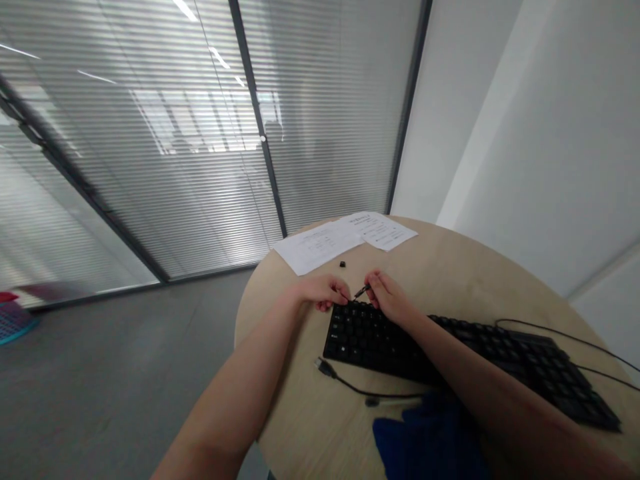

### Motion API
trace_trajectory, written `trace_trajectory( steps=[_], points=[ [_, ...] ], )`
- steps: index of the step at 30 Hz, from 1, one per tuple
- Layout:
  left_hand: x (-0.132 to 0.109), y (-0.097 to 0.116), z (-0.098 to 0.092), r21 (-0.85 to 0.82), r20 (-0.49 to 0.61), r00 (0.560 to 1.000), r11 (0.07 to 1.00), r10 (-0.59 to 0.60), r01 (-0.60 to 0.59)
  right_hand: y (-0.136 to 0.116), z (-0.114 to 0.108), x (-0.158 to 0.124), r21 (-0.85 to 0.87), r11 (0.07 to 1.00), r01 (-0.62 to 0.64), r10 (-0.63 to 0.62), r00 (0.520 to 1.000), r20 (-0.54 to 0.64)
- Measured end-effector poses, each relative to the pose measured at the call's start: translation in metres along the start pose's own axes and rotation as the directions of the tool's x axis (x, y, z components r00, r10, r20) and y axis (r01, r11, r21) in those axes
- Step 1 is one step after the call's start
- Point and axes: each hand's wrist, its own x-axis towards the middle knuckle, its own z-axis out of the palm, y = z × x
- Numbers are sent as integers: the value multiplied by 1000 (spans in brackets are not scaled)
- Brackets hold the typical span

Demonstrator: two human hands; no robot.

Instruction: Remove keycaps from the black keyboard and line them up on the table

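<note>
A black keyboard (380, 340) lies on the round wooden table, partly covered by my right forearm. My left hand (327, 291) is at its upper left corner, fingers curled and pinched together; whatever they hold, if anything, is too small to make out. Between the fingertips of my right hand (386, 293) is a slim dark pen-like tool (361, 291), tilted with its tip down at the keyboard's top edge, close to my left fingertips. A small black keycap (343, 265) sits on the table just beyond my hands.
Printed papers (325, 245) lie at the table's far edge. Nearer me are a USB plug (326, 367) on a black cable, a small stick with a dark end (373, 402) and a blue cloth (425, 440). Another cable (555, 337) runs off right. A basket (15, 320) stands on the floor.
</note>
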Motion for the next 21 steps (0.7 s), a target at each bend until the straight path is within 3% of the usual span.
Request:
trace_trajectory(
  steps=[21],
  points=[
    [0, 4, 0, 31, -23, 1000, 999, -16, 17, -5, -1, -7, -332, 925, 187, -165, 982, 93]
  ],
)
